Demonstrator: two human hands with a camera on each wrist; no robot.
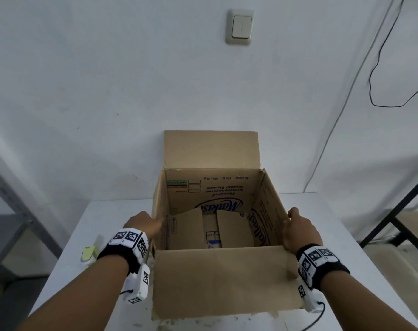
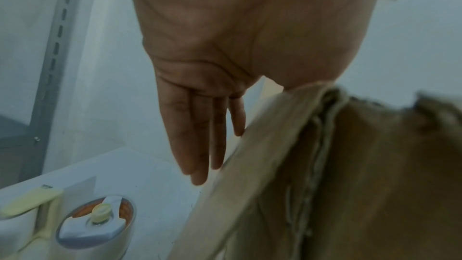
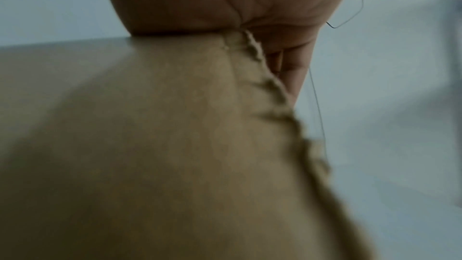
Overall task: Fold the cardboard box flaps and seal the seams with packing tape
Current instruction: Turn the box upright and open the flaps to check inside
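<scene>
Nearest, the front flap [image 1: 224, 280] hangs outward over the desk [image 1: 103, 218] edge, far flap [image 1: 211, 149] upright against the wall, as the cardboard box [image 1: 210, 199] sits mouth-up, centred, left hand [image 1: 144, 225] flat-fingered against its left side, right hand [image 1: 300, 231] wrapping the right rim, tape dispenser [image 2: 95, 222] left.
</scene>
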